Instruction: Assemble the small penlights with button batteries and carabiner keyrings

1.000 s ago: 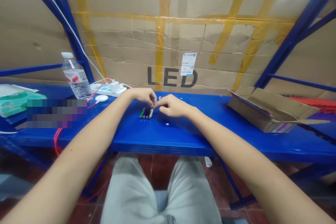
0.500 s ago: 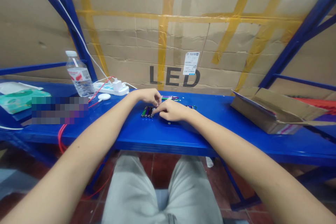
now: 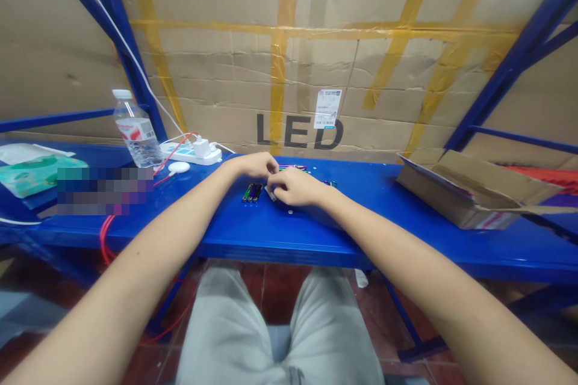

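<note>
Silver tube (image 3: pixel 270 194) between tubes (image 3: pixel 251 193) and right hand (image 3: pixel 292 186)

- Your right hand (image 3: pixel 295 187) covers part of the slim silvery piece (image 3: pixel 271 195); whether you grip it can't be told.
- Your left hand (image 3: pixel 259 165) ends close by the right, too small to tell whether the two touch.
- Your right hand also hides part of the coloured sticks (image 3: pixel 293 167) behind it.
- At your left, a pixelated patch (image 3: pixel 103 191) masks whatever lies there.
- You can't read the white label's (image 3: pixel 327 109) small print.
- Your forearms (image 3: pixel 149 258) and trouser legs (image 3: pixel 221 325) run off the bottom edge.
- The right edge cuts the red material (image 3: pixel 544 177).
</note>
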The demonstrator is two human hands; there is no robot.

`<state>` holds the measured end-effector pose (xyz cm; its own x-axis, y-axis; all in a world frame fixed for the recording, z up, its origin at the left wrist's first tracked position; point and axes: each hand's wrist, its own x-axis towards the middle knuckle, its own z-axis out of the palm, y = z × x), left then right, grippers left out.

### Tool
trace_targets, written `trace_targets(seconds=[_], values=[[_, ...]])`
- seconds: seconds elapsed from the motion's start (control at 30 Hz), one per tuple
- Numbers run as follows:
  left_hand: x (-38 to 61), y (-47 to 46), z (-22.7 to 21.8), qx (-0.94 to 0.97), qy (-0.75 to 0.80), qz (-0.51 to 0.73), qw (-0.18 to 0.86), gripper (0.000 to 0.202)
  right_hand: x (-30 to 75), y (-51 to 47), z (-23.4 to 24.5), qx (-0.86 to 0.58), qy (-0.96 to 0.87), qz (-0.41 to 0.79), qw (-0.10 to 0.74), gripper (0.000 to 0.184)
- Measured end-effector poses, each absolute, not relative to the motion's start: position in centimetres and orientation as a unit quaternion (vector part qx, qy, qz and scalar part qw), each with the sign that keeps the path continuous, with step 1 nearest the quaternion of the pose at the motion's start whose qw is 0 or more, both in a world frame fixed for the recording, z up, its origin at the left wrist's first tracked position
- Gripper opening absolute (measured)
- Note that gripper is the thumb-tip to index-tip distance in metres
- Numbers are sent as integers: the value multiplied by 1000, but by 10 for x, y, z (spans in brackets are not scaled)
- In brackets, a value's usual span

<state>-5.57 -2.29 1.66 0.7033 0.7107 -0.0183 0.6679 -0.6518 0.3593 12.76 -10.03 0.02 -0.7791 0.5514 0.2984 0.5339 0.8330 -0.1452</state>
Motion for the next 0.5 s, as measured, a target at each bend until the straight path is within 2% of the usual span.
trace_targets(seconds=[0.23,0.33,0.4,0.5], values=[[-53,-25,14,902,388,74,173,29,131,-101,2,-331,-928,-1,170,17],[-51,-23,12,896,401,87,171,31,122,-104,-4,-345,-929,1,133,24],[-50,-22,11,894,402,95,172,31,116,-106,-5,-365,-924,-2,115,22],[-51,-22,11,895,395,90,188,29,123,-105,5,-391,-915,44,92,27]])
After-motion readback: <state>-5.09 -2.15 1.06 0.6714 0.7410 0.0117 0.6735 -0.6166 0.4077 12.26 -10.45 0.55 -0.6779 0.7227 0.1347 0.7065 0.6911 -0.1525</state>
